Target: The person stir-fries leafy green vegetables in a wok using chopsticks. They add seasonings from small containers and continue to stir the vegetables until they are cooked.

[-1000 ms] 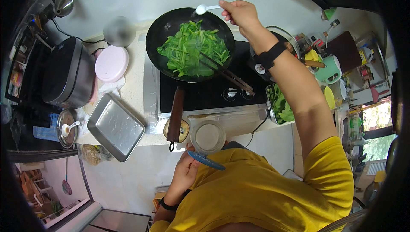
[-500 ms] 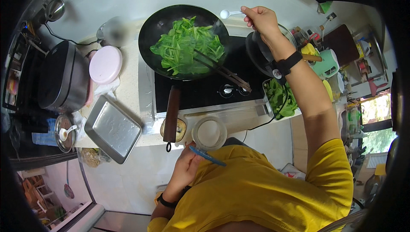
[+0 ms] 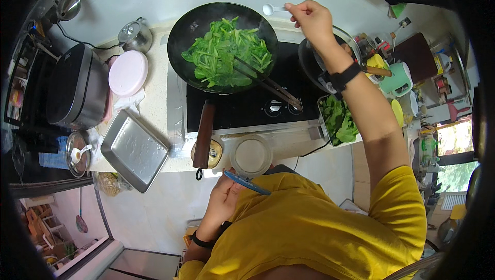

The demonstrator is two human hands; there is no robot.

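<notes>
My right hand (image 3: 315,22) pinches the handle of a small white measuring spoon (image 3: 268,9) in the air, just right of the wok's far rim. The black wok (image 3: 183,32) sits on the cooktop, with steaming chopped leafy greens (image 3: 227,56) inside. Dark chopsticks (image 3: 273,88) rest in the greens and reach over the near right rim. Low in front of my body, my left hand (image 3: 225,197) is closed around a clear jar (image 3: 251,156) with pale contents. The jar's blue hinged lid (image 3: 246,182) hangs open toward me.
A brown wok handle (image 3: 205,136) juts toward me. Left stand a metal tray (image 3: 135,148), a dark rice cooker (image 3: 77,87), a pink round lid (image 3: 128,73) and a kettle (image 3: 135,35). Right are a lidded pan (image 3: 312,66) and a container of raw leaves (image 3: 337,120).
The measuring spoon and my right hand have shifted slightly left, toward the wok. My left hand keeps its hold on the jar, and the view has moved a little.
</notes>
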